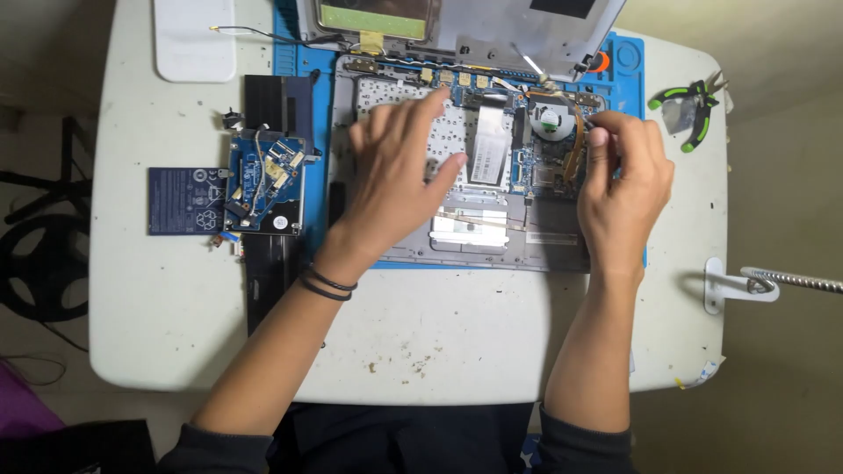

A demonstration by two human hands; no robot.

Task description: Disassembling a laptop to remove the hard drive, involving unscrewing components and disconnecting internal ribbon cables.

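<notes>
An opened laptop base point(492, 233) lies on a blue work mat point(628, 79), its circuit boards, round fan point(553, 118) and flat ribbon cables bared. My left hand point(399, 167) rests flat on the inner keyboard plate, fingers spread toward the top edge. My right hand point(623, 180) hovers at the base's right side, fingertips pinched at the orange ribbon cable point(577, 149) beside the fan. What the fingers pinch is too small to make out. The lid point(492, 22) stands tilted at the back.
Left of the laptop lie a small blue circuit board point(263, 175) on a hard drive, a dark flat battery point(180, 200) and black strips. Green-handled pliers point(694, 105) sit at the far right. A white lamp clamp point(729, 285) grips the table's right edge.
</notes>
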